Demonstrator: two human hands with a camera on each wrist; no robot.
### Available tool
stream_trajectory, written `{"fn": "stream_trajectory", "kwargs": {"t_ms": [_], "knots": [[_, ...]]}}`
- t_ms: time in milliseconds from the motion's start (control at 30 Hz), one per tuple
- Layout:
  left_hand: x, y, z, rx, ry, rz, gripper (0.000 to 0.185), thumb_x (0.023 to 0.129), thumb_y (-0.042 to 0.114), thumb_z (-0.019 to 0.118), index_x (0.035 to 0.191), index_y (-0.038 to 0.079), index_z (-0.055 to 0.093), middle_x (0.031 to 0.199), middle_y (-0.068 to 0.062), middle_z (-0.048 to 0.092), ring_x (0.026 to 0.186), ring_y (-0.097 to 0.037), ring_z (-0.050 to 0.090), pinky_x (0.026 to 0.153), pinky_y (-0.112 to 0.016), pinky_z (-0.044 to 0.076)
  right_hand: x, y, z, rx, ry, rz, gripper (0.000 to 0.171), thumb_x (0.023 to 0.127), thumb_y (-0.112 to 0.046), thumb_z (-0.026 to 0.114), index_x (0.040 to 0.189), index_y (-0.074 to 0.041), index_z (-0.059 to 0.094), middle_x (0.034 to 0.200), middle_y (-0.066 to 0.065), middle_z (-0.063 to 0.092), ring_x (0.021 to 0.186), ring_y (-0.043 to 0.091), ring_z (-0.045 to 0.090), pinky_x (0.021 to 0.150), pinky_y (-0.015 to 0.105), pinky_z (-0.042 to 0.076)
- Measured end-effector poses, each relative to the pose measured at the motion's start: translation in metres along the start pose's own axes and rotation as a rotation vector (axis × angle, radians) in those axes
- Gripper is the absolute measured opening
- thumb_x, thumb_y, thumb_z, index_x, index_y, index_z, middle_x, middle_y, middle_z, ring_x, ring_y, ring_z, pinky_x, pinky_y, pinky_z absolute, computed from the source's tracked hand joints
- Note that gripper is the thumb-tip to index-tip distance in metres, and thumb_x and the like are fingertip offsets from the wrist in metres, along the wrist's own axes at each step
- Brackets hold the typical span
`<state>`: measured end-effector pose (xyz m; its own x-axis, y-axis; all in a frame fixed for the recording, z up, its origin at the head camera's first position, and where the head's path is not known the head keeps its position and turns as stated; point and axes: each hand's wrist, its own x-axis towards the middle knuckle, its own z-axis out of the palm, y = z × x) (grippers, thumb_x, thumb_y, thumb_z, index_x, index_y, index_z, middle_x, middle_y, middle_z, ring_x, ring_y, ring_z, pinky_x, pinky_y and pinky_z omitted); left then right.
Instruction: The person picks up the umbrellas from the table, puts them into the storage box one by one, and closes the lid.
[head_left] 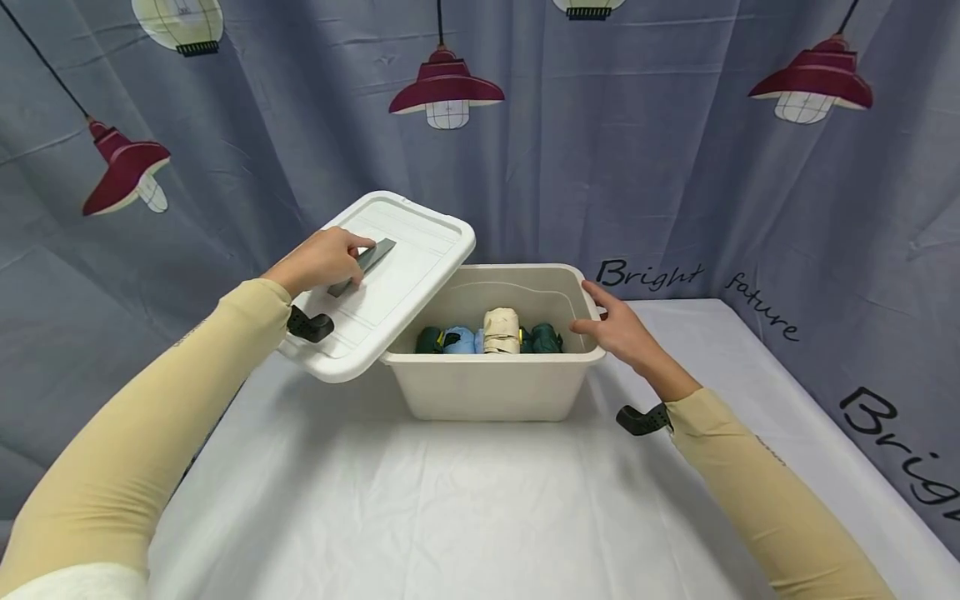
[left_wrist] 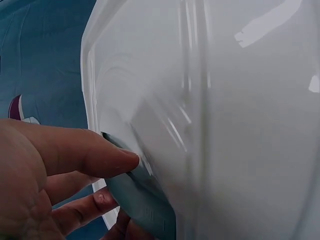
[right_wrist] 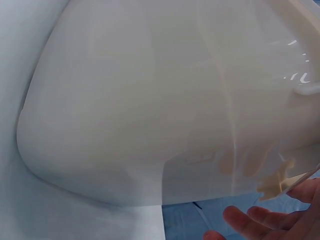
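1. Lid (head_left: 397,267) first: the white lid sits tilted at the centre left of the head view, its lower edge hanging past the left rim of the cream storage bin (head_left: 495,387) and its far edge raised, so the bin's mouth is mostly uncovered.
2. Your left hand (head_left: 322,260) grips the lid's grey handle (head_left: 363,265). In the left wrist view your fingers (left_wrist: 95,157) curl under the handle while the thumb lies along the top, a hold that probably lets you carry the lid's weight at that slant with 1 hand.
3. Your right hand (head_left: 618,329) rests at the bin's right rim, fingers relaxed and spread, gripping nothing. Held there it seems to steady the bin so it does not slide while the lid is handled. The right wrist view shows only your fingertips (right_wrist: 250,220) low in the frame, just beside the bin's curved outer wall.
4. Rolled cloth bundles (head_left: 491,333) lie in a row on the bin's floor, in dark green, light blue and cream, packed side by side and touching.
5. Bin and lid stand on a white tablecloth (head_left: 450,517), with a grey-blue curtain (head_left: 675,167) printed with red lamps filling the upper half of the frame.
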<state>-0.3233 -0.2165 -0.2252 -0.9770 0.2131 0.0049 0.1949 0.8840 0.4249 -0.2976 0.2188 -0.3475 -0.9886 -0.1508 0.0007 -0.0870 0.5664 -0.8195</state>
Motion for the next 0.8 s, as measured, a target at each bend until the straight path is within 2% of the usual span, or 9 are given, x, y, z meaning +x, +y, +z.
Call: {"fn": "stream_trajectory", "kwargs": {"t_ms": [167, 300, 500, 633, 800], "knots": [[0.010, 0.019, 0.010, 0.035, -0.014, 0.059, 0.076, 0.071, -0.003, 0.063, 0.145, 0.011, 0.056, 0.081, -0.002, 0.044, 0.075, -0.019, 0.039, 0.062, -0.031, 0.034, -0.001, 0.001, -0.001, -0.002, 0.008, 0.005, 0.087, 0.095, -0.026, 0.063, 0.164, -0.024, 0.010, 0.160, 0.020, 0.031, 0.132, 0.042, 0.048, 0.096, 0.053, 0.049], [0.015, 0.032, 0.021, 0.047, -0.042, 0.078, 0.075, 0.072, -0.004, 0.063, 0.145, 0.013, 0.056, 0.077, -0.002, 0.042, 0.073, -0.019, 0.039, 0.061, -0.029, 0.033, -0.001, 0.002, 0.000, -0.017, 0.014, 0.011, 0.086, 0.096, -0.028, 0.062, 0.164, -0.024, 0.011, 0.159, 0.020, 0.032, 0.130, 0.041, 0.050, 0.093, 0.049, 0.051], [0.020, 0.049, 0.035, 0.054, -0.091, 0.107, 0.077, 0.072, -0.005, 0.064, 0.145, 0.014, 0.056, 0.084, -0.005, 0.045, 0.075, -0.019, 0.038, 0.061, -0.029, 0.032, 0.000, 0.004, 0.000, -0.037, 0.023, 0.006, 0.085, 0.095, -0.032, 0.062, 0.164, -0.025, 0.012, 0.159, 0.019, 0.033, 0.128, 0.039, 0.053, 0.090, 0.045, 0.052], [0.022, 0.059, 0.040, 0.068, -0.117, 0.137, 0.077, 0.071, -0.006, 0.061, 0.145, 0.015, 0.057, 0.087, -0.006, 0.047, 0.074, -0.019, 0.040, 0.062, -0.029, 0.034, -0.001, 0.004, -0.001, -0.036, 0.027, 0.003, 0.084, 0.096, -0.033, 0.061, 0.164, -0.025, 0.012, 0.160, 0.019, 0.032, 0.129, 0.040, 0.053, 0.092, 0.048, 0.051], [0.025, 0.071, 0.044, 0.045, -0.172, 0.129, 0.078, 0.071, -0.007, 0.059, 0.146, 0.017, 0.056, 0.087, -0.005, 0.047, 0.067, -0.016, 0.040, 0.059, -0.028, 0.036, -0.001, 0.003, 0.000, -0.034, 0.045, -0.007, 0.080, 0.097, -0.037, 0.058, 0.164, -0.025, 0.014, 0.162, 0.019, 0.029, 0.132, 0.041, 0.050, 0.094, 0.051, 0.051]]}}
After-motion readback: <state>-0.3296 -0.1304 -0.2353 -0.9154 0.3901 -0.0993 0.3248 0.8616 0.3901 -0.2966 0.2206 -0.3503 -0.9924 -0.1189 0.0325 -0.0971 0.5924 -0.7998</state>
